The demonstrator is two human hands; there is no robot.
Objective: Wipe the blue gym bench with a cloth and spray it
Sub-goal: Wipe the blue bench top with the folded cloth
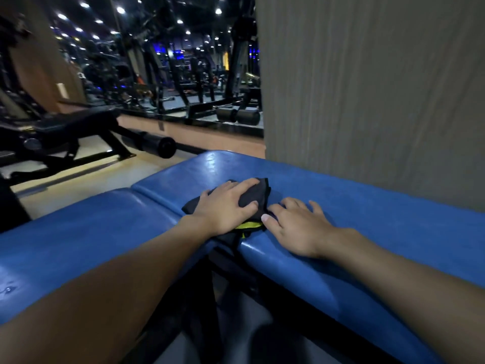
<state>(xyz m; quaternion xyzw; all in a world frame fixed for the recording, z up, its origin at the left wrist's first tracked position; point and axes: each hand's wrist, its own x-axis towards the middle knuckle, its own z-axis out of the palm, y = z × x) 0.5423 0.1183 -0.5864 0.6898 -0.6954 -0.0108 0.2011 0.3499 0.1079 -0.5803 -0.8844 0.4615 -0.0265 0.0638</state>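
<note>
The blue gym bench (354, 206) stretches across the view in two padded sections with a seam between them. A dark cloth (256, 195) with a yellow edge lies bunched on the right section near the seam, and part of it hangs over the near edge. My left hand (225, 206) lies flat on top of the cloth, fingers spread and pressing it down. My right hand (296, 227) rests palm down on the bench just right of the cloth, fingertips touching its edge. No spray bottle is in view.
A grey pillar (367, 88) rises directly behind the bench on the right. A black incline bench (73, 130) and a foam roller pad (154, 144) stand on the floor to the left. Mirrors and gym machines (183, 74) fill the background.
</note>
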